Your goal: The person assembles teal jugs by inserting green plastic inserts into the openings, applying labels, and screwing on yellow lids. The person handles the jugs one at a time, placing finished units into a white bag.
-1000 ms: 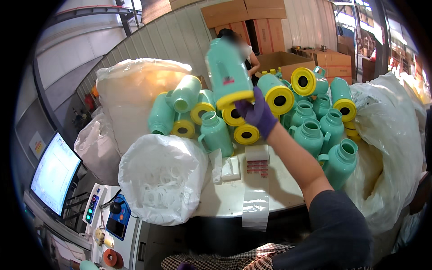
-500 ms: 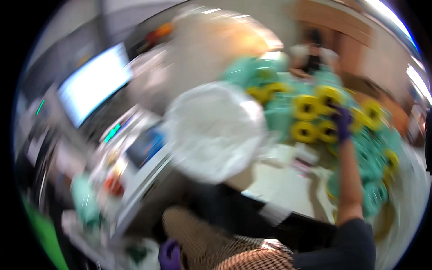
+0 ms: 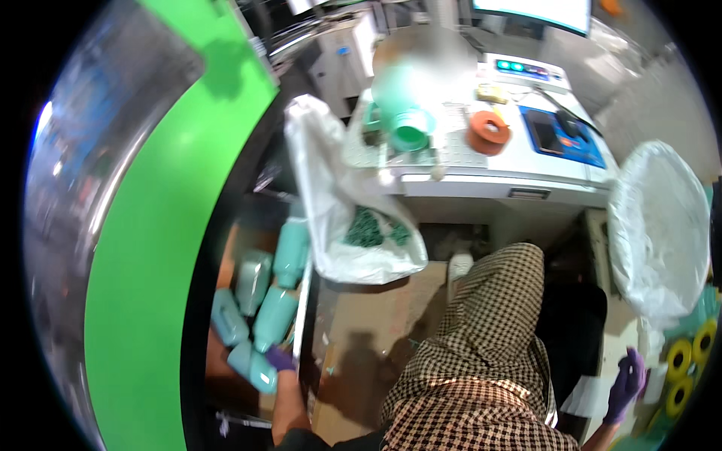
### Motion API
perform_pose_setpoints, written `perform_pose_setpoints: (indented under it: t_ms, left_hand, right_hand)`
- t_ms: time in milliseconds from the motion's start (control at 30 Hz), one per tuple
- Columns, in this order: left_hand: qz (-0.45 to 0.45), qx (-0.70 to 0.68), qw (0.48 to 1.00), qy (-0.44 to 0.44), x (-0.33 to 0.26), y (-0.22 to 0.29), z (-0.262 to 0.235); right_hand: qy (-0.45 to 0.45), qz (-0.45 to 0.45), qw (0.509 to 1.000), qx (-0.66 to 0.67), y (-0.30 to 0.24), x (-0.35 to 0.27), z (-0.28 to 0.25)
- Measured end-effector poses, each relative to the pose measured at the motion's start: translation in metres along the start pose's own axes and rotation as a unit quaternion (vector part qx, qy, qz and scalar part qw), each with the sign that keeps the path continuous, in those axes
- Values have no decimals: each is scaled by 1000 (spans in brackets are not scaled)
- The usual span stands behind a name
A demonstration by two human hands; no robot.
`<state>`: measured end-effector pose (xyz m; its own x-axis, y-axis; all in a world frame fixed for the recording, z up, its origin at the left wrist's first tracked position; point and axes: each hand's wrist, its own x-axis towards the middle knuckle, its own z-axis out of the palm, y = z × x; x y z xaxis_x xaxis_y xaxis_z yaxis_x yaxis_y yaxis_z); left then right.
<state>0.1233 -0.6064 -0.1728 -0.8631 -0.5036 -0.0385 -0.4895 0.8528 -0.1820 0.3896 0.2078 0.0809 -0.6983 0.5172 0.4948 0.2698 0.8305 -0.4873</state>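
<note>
My left hand (image 3: 280,359), in a purple glove, reaches into an open box at the lower left. It touches a teal plastic bottle (image 3: 253,367) lying there; its fingertips are hidden among the bottles, so its grip does not show. Another teal bottle (image 3: 275,319) lies just above the hand, with several more around it. Out at the lower right is my right hand (image 3: 626,383), also purple-gloved, fingers extended and nothing visible in them. It hovers beside a pale table edge, close to bottles with yellow ring-shaped ends (image 3: 679,396).
A white bag (image 3: 361,259) with green scraps hangs from the desk (image 3: 466,180). On the desk are a teal jug-like container (image 3: 406,113), an orange tape roll (image 3: 489,134) and a phone (image 3: 543,131). A white-lined bin (image 3: 658,225) stands right; a green machine panel (image 3: 150,301) borders the left.
The view has swung left and down. My right hand has left the yellow-ended bottles it was touching. My left hand, earlier low beside my leg, is now at the teal bottles in the box.
</note>
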Motion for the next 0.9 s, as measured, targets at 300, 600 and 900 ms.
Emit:
perform_pose_setpoints:
  t_ms: [300, 600, 900]
  left_hand:
    - [308, -521, 790, 99, -22, 276, -207]
    - [480, -552, 682, -8, -129, 343, -278]
    - [446, -590, 673, -15, -151, 311, -298]
  right_hand:
    - [-132, -164, 974, -85, -63, 46, 13]
    - [-188, -100, 971, -112, -48, 13, 7]
    - [-175, -324, 922, 117, -124, 62, 95]
